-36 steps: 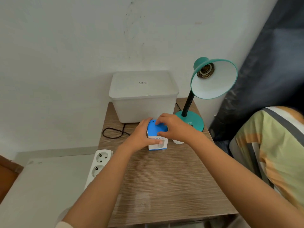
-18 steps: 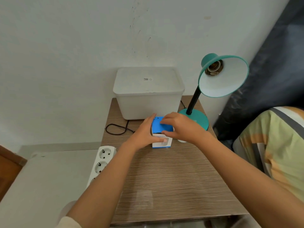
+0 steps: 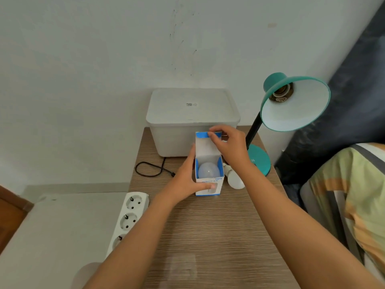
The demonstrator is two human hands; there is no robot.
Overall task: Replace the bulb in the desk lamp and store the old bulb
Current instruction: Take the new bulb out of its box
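Observation:
A small blue and white bulb box (image 3: 209, 187) stands upright on the wooden table (image 3: 208, 236), its top flap lifted. Inside it sits a white bulb (image 3: 208, 170). My left hand (image 3: 187, 180) grips the box from its left side and front. My right hand (image 3: 227, 146) pinches the raised flap at its blue edge. Another white bulb (image 3: 234, 177) lies on the table just right of the box. The teal desk lamp (image 3: 291, 105) stands at the back right, its socket (image 3: 281, 93) bare with no bulb in it.
A white lidded storage bin (image 3: 191, 119) stands at the back against the wall. A black cable (image 3: 152, 168) loops in front of it. A white power strip (image 3: 129, 217) lies along the table's left edge. A striped cushion (image 3: 350, 195) is at the right.
The box's top flap was down under my right hand; now it is lifted and the bulb inside shows. My left hand has kept its hold on the box.

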